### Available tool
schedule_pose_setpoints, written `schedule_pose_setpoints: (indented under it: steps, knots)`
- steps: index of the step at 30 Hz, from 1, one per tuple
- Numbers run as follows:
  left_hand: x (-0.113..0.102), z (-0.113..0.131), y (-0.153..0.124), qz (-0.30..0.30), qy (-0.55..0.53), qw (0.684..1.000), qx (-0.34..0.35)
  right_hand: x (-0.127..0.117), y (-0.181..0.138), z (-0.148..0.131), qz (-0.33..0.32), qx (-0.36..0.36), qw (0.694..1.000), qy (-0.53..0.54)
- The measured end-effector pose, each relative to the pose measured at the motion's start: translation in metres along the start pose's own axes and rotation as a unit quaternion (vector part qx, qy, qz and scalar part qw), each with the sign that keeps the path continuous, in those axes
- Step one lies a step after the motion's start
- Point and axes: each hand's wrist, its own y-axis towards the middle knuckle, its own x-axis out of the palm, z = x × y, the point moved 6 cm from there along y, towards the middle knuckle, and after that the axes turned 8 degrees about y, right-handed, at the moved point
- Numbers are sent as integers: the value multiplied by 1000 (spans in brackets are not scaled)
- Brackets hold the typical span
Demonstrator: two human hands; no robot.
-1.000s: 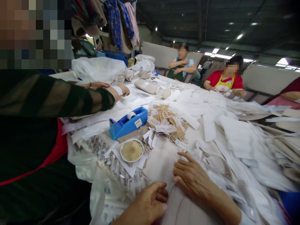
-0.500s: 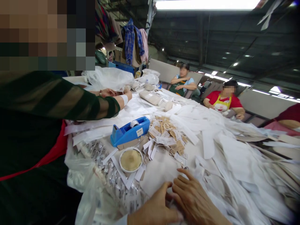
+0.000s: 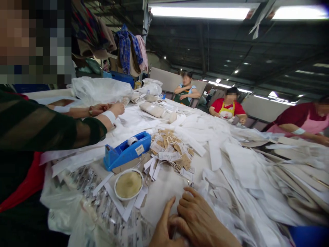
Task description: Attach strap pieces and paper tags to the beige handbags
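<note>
At the bottom of the head view my left hand (image 3: 168,228) and my right hand (image 3: 199,216) meet. The left thumb points up while its other fingers curl against the right hand. My right hand, back upward, has bent fingers too. Whatever they pinch is hidden; a bit of clear, shiny material may show between them. Just beyond the right index finger lies a small metal item (image 3: 189,182). Ahead is a heap of hang tags (image 3: 174,151) with strings, brown and white. To its left stand a blue tape dispenser (image 3: 128,149) and a round tub (image 3: 128,184) with yellowish contents.
White fabric strips (image 3: 246,168) spread over the table's right side. A clear plastic bag (image 3: 58,206) hangs at the front left edge. A co-worker's sleeved arm (image 3: 77,132) reaches in from the left. Other people sit across the table. Folded packed goods (image 3: 151,109) lie farther back.
The view has swung to the right, so things appear shifted left. My hands remain together with curled fingers. The left co-worker's hands are still over the table.
</note>
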Motion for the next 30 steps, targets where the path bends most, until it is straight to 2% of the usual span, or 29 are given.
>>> schedule_pose_setpoints:
  steps: [5,8,12,15,18,20,22,24,25,27,30]
  knots:
    - [-7,-14,3,-34,12,999,-35,0,-2,3,47,10,999,-19]
    - [-18,-22,-4,-39,32,997,-66,-3,-5,6,87,2,996,-8]
    - [-26,-23,-15,-38,81,994,-70,-6,-7,8,123,-3,992,0]
    - [-28,-15,-18,-48,124,989,-65,-2,-5,8,116,1,993,-16]
    - [-26,16,-17,-88,227,969,-32,3,-2,6,105,-5,994,-40]
    - [-26,52,-14,-82,375,923,15,5,-1,5,107,-4,993,-51]
    - [-27,92,-8,-18,550,833,60,5,-1,5,116,0,991,-60]
    - [-23,125,-2,42,671,735,94,5,-1,5,127,-1,990,-68]
    - [-18,135,0,56,710,694,106,5,-1,5,132,-5,989,-73]
    - [-5,145,6,49,760,637,121,7,-1,5,139,-14,986,-87]
    - [18,147,21,17,796,591,130,8,0,6,137,-18,984,-110]
